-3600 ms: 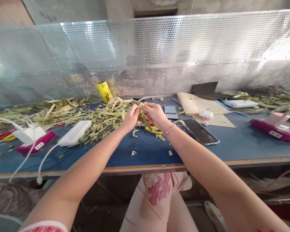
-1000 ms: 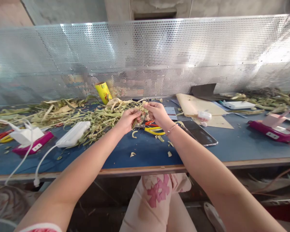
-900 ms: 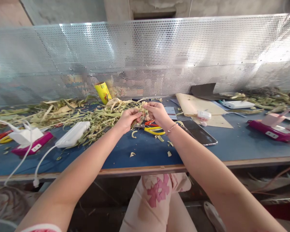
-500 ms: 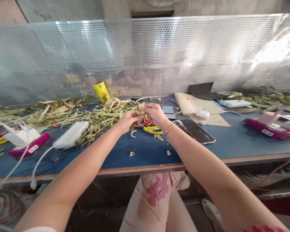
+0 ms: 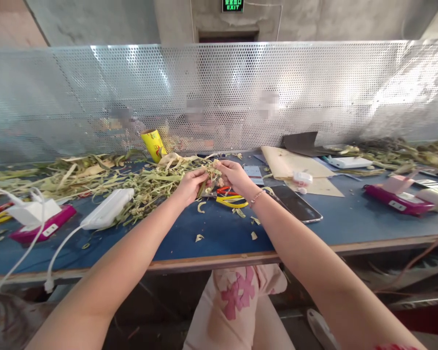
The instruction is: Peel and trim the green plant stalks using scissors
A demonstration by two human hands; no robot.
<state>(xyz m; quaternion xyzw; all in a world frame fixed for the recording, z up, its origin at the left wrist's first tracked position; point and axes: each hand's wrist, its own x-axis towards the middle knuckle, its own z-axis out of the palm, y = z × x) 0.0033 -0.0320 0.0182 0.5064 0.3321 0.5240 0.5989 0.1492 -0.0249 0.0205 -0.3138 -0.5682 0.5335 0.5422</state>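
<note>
My left hand (image 5: 193, 186) pinches the stem of a dried, greenish plant sprig (image 5: 212, 174) above the blue table (image 5: 226, 238). At the sprig's right side, the fingers of my right hand (image 5: 235, 177) are closed on a pale leafy piece of it. Just below my hands lie scissors or pliers with red and yellow handles (image 5: 232, 199), partly covered. A heap of dried plant stalks and leaves (image 5: 146, 189) spreads to the left of my left hand. Small pale scraps (image 5: 199, 237) are scattered on the table in front.
A white power bank (image 5: 108, 209) and a magenta power strip (image 5: 44, 224) stand left. Right are a phone (image 5: 295, 203), brown paper (image 5: 292, 163), an earbud case (image 5: 302, 179) and another magenta strip (image 5: 397, 200). A yellow tube (image 5: 154, 145) leans before the perforated metal screen (image 5: 226, 73).
The view has tilted up slightly, bringing a green exit sign into sight. My hands have moved slightly apart around the sprig, and more of it shows between them.
</note>
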